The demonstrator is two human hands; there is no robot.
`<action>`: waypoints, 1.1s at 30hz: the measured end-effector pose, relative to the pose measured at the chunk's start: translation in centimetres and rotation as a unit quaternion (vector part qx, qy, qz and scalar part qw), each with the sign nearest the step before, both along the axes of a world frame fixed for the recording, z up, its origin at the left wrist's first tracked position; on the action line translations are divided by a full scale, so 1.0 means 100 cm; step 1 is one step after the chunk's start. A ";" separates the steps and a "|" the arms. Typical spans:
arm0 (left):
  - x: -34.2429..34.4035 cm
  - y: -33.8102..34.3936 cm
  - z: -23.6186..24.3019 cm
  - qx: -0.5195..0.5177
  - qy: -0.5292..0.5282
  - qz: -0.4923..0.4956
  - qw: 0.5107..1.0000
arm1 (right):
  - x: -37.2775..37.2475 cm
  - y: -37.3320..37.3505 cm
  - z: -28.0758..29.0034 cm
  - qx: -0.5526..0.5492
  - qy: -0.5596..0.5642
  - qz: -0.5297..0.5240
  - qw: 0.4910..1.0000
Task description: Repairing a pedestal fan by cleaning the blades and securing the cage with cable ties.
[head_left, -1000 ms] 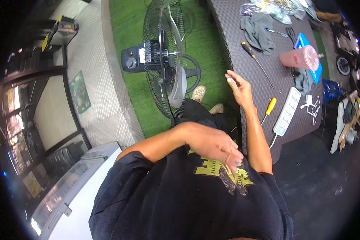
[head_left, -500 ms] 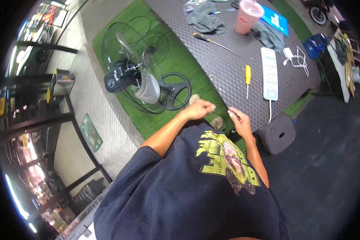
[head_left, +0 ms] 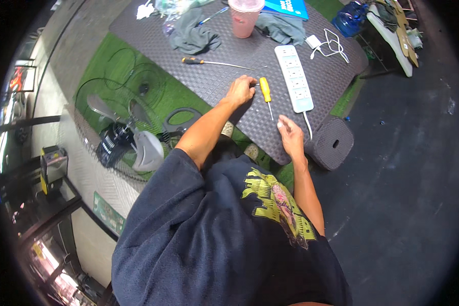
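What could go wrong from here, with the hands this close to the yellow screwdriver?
The left hand, right beside the yellow screwdriver, might nudge it and set it rolling.
The right hand is near the white cord and could snag it, tugging the power strip.
The pink drink cup shares the table, so a bump might spill it.

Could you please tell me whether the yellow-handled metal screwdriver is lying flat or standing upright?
Lying flat: the screwdriver stretches lengthwise along the grey woven-textured tabletop.
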State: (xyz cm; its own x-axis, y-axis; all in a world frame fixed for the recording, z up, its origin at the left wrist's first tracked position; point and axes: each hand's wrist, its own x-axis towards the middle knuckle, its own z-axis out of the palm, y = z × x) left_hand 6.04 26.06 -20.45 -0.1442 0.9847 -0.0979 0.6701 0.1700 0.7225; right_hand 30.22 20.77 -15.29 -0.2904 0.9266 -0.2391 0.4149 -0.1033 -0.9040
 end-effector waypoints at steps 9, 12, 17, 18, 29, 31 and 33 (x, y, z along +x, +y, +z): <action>0.007 0.015 -0.002 0.002 0.035 -0.021 0.999 | -0.063 0.099 -0.004 0.077 -0.162 0.036 0.983; 0.004 0.016 -0.007 0.000 0.000 0.014 1.000 | -0.077 0.111 -0.018 0.075 -0.225 0.082 0.968; -0.017 -0.002 -0.017 -0.042 -0.455 0.157 0.876 | -0.081 0.120 -0.021 0.058 -0.278 0.120 0.951; -0.021 -0.008 -0.012 -0.039 -0.452 0.158 0.877 | -0.080 0.123 -0.022 -0.018 -0.231 0.127 0.964; -0.044 -0.090 0.053 0.012 -0.775 0.249 0.580 | -0.181 0.138 -0.024 0.350 -0.277 0.233 0.864; -0.051 -0.106 0.057 0.051 -0.811 0.226 0.538 | -0.189 0.147 -0.032 0.362 -0.341 0.242 0.833; -0.057 -0.122 0.060 0.079 -0.819 0.231 0.520 | -0.192 0.150 -0.033 0.384 -0.356 0.270 0.808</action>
State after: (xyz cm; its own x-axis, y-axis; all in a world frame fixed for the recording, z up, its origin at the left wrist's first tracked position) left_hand 0.37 13.90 -14.41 -0.2198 0.8962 -0.3853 -0.9511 -0.1089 0.2891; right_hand 11.02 35.74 -18.62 -0.7439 0.6656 0.0606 0.6556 0.7443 -0.1277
